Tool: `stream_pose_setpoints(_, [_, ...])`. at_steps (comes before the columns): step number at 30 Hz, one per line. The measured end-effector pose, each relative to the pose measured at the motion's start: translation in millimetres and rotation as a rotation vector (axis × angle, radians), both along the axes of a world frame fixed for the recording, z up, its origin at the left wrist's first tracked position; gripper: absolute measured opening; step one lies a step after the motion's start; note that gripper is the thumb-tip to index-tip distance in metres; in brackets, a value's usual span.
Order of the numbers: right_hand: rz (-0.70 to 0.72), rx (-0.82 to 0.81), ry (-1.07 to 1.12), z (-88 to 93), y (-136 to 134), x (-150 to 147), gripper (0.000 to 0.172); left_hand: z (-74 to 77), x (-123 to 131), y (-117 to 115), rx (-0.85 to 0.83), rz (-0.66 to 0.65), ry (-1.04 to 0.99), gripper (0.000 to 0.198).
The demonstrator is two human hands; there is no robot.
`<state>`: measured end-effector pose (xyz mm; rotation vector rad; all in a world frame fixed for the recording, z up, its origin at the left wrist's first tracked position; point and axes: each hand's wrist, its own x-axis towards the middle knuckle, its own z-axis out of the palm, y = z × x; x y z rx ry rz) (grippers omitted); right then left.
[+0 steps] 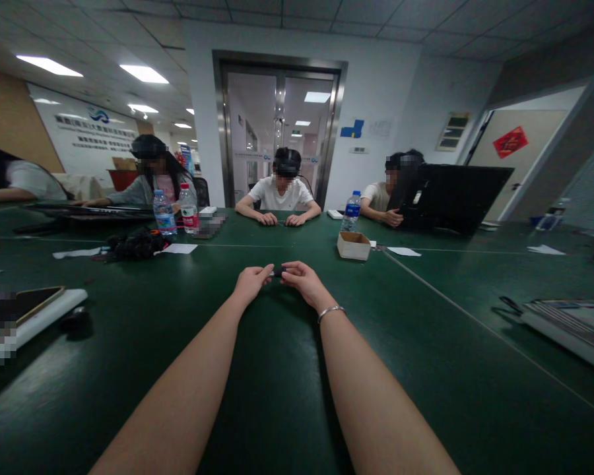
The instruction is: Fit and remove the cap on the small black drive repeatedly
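Both my arms reach forward over a dark green table (277, 396). My left hand (251, 282) and my right hand (301, 281) meet at the table's middle, fingers curled. Between their fingertips they pinch a small dark object (277, 271), too small to name. A silver bracelet (330, 311) circles my right wrist.
A small cardboard box (353, 245) stands beyond my hands, with a water bottle (351, 212) behind it. Two more bottles (164, 214) and a black tangle (134, 244) lie far left. A phone on a white slab (39, 307) is at left, a laptop (569, 326) at right. Several people sit across.
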<state>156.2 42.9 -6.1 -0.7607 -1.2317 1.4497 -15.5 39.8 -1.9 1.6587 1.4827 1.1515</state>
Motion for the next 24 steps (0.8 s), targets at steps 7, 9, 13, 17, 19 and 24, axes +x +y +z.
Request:
stream_pose_setpoints(7, [0.007, -0.017, 0.013, 2.5, -2.3, 0.6, 0.036, -3.9, 0.9, 2.0, 0.013, 0.007, 0.01, 0.053])
stream_pose_setpoints(9, [-0.018, -0.034, 0.025, 3.3, -2.6, 0.8, 0.035, -5.3, 2.4, 2.2, 0.045, -0.027, -0.044, 0.048])
stream_pose_setpoints(13, [-0.058, -0.054, 0.036, 5.0, -3.5, 0.9, 0.034, -5.5, 5.7, 3.2, 0.161, -0.096, -0.207, 0.041])
stream_pose_setpoints(17, [-0.062, -0.052, 0.028, 6.1, -4.3, 0.0, 0.033, -4.1, 5.9, 4.4, 0.081, 0.008, -0.175, 0.046])
stream_pose_setpoints(19, [-0.065, -0.052, 0.02, 5.8, -4.2, -0.1, 0.033, -4.5, 5.4, 4.4, 0.022, 0.027, -0.04, 0.054])
stream_pose_setpoints(24, [-0.068, -0.048, 0.044, 3.4, -2.0, 1.0, 0.034, -9.2, 5.2, 5.7, 0.139, 0.021, 0.007, 0.032])
